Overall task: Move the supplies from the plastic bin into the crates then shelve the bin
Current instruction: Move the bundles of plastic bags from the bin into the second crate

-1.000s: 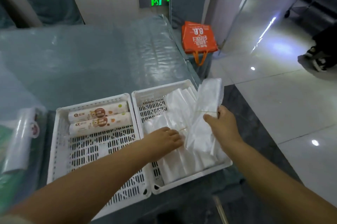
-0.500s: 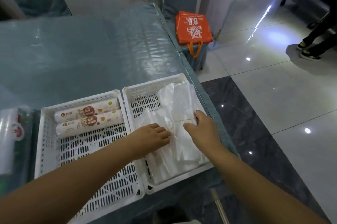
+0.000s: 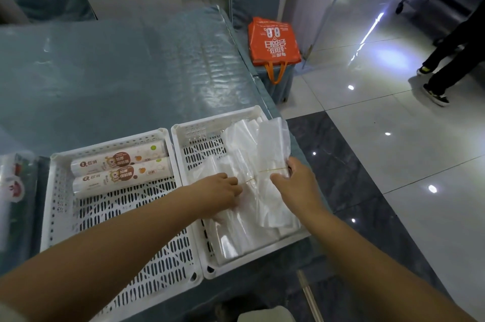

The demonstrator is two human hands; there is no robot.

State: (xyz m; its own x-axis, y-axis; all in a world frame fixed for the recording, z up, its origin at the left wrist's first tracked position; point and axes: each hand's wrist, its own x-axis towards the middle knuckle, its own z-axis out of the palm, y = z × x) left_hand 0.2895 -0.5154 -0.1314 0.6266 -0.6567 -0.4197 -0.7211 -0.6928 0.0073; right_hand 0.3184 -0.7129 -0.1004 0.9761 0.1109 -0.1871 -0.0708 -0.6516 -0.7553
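Two white slotted crates stand side by side at the table's near edge. The left crate [image 3: 60,216] holds two printed rolls of cling film [image 3: 120,169] at its far end. The right crate [image 3: 194,130] holds bundles of clear plastic bags [image 3: 252,214] tied with rubber bands. My left hand [image 3: 217,194] presses down on the left bundle, fingers curled over it. My right hand [image 3: 294,181] grips the right bundle [image 3: 270,143] at its rubber band, its far end hanging over the crate's rim. At the far left edge lies part of the plastic bin [image 3: 23,206], blurred, with a wrapped roll [image 3: 10,185].
The table [image 3: 118,72] is covered with a teal cloth under clear plastic. An orange shopping bag [image 3: 273,41] sits on a chair beyond the table's right corner. A person's legs in dark trousers [image 3: 451,54] are on the shiny tiled floor at the right.
My right hand has lowered the raised bag bundle into the right crate and still holds it. My left hand stayed on the other bundle. The person at the right stepped along.
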